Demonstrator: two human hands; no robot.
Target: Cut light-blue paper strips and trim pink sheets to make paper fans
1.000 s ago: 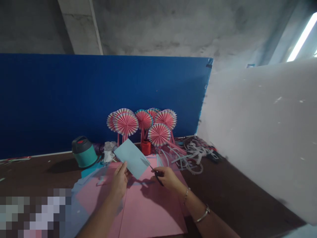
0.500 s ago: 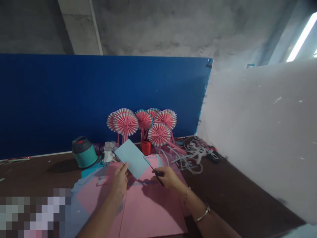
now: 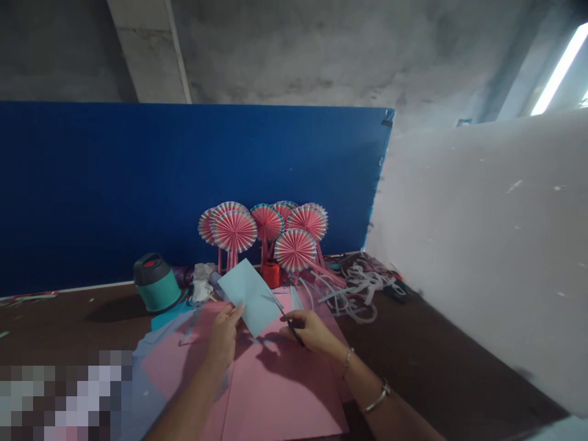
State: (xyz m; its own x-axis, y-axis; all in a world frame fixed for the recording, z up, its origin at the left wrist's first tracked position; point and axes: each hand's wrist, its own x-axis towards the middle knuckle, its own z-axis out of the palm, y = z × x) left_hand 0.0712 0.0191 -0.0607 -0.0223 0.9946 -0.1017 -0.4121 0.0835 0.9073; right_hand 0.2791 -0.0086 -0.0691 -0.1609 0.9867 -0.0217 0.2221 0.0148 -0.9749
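A light blue sheet of paper (image 3: 253, 300) is tilted above the pink sheets (image 3: 282, 386). My left hand (image 3: 225, 334) pinches its lower left edge, thumb on top. In my right hand (image 3: 310, 331) are dark-handled scissors (image 3: 294, 327), their blades pointing up and left over the sheet's right edge. Just behind the paper stand several round pleated pink fans (image 3: 295, 250) and a red spool (image 3: 271, 275).
To the left is a teal and black container (image 3: 157, 285) beside a crumpled white item (image 3: 202, 282). White curled strips (image 3: 362, 282) lie at the right. A blue panel (image 3: 138, 184) rises behind, and a pale wall (image 3: 482, 245) stands at right.
The light blue sheet has shifted slightly right and turned a little. My left thumb lies further over it. My right hand is nearly in the same place.
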